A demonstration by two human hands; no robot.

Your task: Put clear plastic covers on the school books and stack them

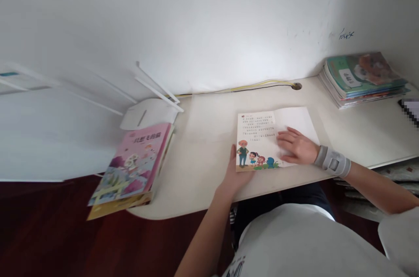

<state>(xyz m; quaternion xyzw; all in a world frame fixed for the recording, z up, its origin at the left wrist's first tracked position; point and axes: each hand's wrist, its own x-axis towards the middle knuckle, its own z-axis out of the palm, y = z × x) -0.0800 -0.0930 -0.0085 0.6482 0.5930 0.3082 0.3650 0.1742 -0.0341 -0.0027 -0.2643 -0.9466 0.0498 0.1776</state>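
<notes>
A thin picture book lies open on the pale desk, showing printed text and cartoon figures along its lower edge. My left hand grips the book's lower left corner, thumb on the page. My right hand rests flat on the right part of the page, fingers stretched out and pointing left. A grey band wraps my right wrist.
A pink picture book on other books overhangs the desk's left front edge. A white router with antennas sits behind it. A stack of books stands at the back right. Cables run along the wall.
</notes>
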